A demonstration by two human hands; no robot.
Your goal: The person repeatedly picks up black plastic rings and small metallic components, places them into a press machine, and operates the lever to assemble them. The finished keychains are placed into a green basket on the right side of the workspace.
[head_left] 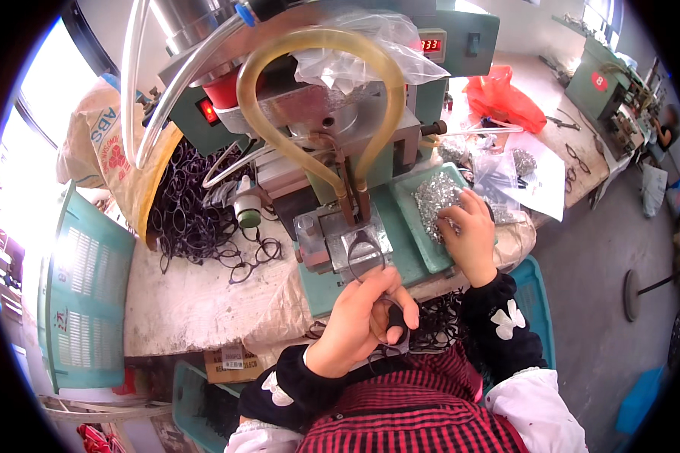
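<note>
- L hand point(366, 313) nearest, fingers curled round a dark eyeglass frame point(391, 321), held just in front of the machine's metal fixture block point(347, 243); frame's long axis roughly left-right, partly hidden.
- R hand point(468, 234) farther, palm down, fingertips point(447, 223) pinched narrow into the small metal parts in the green tray point(415, 241); can't tell if it holds one.
- Far left: pile of dark frames point(185, 208).
</note>
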